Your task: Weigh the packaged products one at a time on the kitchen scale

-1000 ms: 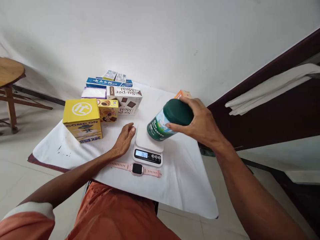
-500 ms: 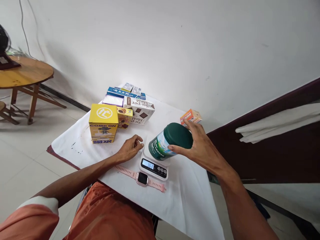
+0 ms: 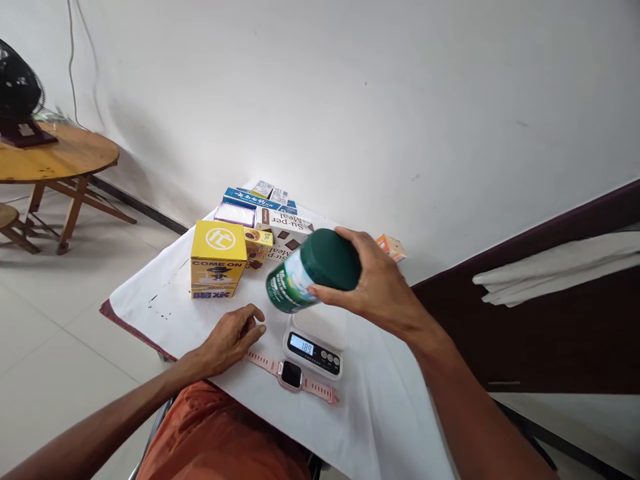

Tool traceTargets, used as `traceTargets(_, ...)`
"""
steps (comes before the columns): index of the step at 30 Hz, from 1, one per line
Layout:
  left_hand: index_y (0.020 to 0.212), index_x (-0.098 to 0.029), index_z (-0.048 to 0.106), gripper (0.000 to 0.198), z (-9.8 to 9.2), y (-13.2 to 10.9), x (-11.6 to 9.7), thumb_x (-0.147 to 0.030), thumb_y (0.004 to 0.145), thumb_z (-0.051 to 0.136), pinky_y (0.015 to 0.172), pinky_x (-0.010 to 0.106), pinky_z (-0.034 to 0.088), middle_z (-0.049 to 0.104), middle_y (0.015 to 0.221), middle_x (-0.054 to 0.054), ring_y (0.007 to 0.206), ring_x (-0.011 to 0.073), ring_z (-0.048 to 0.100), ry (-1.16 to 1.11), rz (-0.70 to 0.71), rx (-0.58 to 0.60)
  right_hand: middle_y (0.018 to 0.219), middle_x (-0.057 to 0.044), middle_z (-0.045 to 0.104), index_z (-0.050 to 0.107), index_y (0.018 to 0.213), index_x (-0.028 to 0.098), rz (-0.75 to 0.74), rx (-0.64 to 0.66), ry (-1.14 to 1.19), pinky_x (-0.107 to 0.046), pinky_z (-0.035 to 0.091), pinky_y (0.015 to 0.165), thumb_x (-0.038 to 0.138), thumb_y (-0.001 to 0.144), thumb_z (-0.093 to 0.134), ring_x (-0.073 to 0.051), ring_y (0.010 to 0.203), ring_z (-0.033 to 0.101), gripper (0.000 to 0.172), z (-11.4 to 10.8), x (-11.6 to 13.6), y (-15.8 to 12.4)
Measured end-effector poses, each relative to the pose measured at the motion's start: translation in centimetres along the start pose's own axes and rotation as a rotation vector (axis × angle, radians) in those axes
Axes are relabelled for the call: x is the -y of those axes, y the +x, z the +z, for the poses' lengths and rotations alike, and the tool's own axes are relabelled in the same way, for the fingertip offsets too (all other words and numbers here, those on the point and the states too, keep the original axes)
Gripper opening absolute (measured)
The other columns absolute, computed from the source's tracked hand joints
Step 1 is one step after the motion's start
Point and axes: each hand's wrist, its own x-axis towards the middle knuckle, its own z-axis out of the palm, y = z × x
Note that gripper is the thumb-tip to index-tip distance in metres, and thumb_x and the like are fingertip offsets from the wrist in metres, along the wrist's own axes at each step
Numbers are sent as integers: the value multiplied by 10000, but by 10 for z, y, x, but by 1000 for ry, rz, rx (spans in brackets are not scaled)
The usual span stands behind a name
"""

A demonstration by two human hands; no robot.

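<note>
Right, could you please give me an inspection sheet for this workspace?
Surface: white tablecloth, dark marks at left.
Job's things: green jar, tilted, held clear of the scale; display lit.
Clutter: pink watch before the scale; yellow box; more boxes behind.
Hands: right hand grips the jar's lid; left hand rests empty on the tablecloth.
Cables: one cord down the far-left wall.
Surroundings: round wooden table with fan, tiled floor.

The cloth-covered table (image 3: 385, 400) carries a yellow box (image 3: 218, 260), stacked cartons (image 3: 280, 230) (far edge), a small orange box (image 3: 393, 247), a scale (image 3: 313, 347), a pink watch (image 3: 290, 375) and the resting left hand (image 3: 227, 340).
</note>
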Motion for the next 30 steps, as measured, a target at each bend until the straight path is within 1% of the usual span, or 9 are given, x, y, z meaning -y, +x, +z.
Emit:
traceTargets(5, 989, -186, 618, 272, -1, -6, 6, -421, 1032, 488, 621, 276, 337, 461, 662, -60, 607, 129, 425, -18, -11, -55, 1392, -150, 595, 517, 1433, 227, -62, 32, 93, -572, 486, 1117, 525, 621, 914, -362, 1297, 587, 952, 51, 11, 32)
traceTargets(9, 965, -187, 633, 301, 0, -3, 9, -436, 1036, 478, 624, 277, 345, 497, 677, -43, 620, 135, 446, -7, 1, -56, 1441, -154, 572, 510, 1439, 233, -58, 69, 160, -596, 448, 1162, 516, 613, 927, -364, 1356, 549, 967, 80, 9, 40)
traceTargets(13, 976, -194, 646, 322, -2, 0, 6, -458, 1037, 471, 637, 285, 375, 545, 693, -26, 632, 151, 489, 45, -8, -15, 1466, -179, 543, 489, 1471, 201, -50, 99, 187, -595, 407, 1210, 496, 597, 944, -366, 1402, 509, 1028, 97, 11, 43)
traceTargets(16, 999, -201, 650, 327, -4, 7, 0, -462, 1045, 458, 706, 301, 421, 659, 819, 25, 739, 184, 592, 117, 21, 66, 1455, -190, 536, 467, 1503, 176, -30, 113, 198, -586, 401, 1224, 524, 603, 948, -363, 1403, 505, 1078, 106, 13, 45)
traceTargets(20, 886, -212, 619, 375, -2, 22, -2, -465, 1061, 403, 752, 320, 434, 705, 906, 59, 827, 214, 646, 197, 70, 157, 1543, -190, 477, 426, 1561, 198, -58, 158, 266, -577, 391, 1238, 644, 567, 947, -365, 1477, 439, 1207, 96, 5, 41)
traceTargets(22, 833, -218, 593, 407, 0, 27, 2, -486, 1065, 393, 722, 316, 423, 685, 842, 41, 783, 206, 638, 222, 72, 171, 1551, -152, 499, 474, 1532, 255, -61, 138, 326, -555, 467, 1175, 678, 599, 919, -345, 1455, 475, 1117, 77, -13, 36)
traceTargets(24, 829, -222, 592, 417, 2, 29, 8, -507, 1066, 400, 709, 305, 425, 673, 810, 25, 756, 194, 634, 225, 69, 159, 1474, -109, 586, 564, 1434, 299, 17, 52, 371, -514, 554, 1050, 691, 703, 848, -309, 1353, 569, 876, 51, -46, 32)
traceTargets(27, 868, -228, 626, 419, 5, 29, 14, -529, 1066, 411, 716, 284, 454, 688, 817, 16, 756, 182, 649, 200, 57, 118, 1342, -114, 656, 640, 1248, 256, 312, -180, 272, -511, 536, 1032, 669, 765, 788, -301, 1247, 620, 652, 14, -120, 33)
traceTargets(30, 872, -234, 647, 427, 8, 29, 14, -547, 1061, 425, 698, 271, 476, 709, 813, 18, 735, 179, 664, 201, 40, 92, 1421, -173, 576, 592, 1282, 198, 677, -369, 48, -518, 428, 1152, 566, 734, 811, -339, 1351, 533, 696, -7, -198, 43)
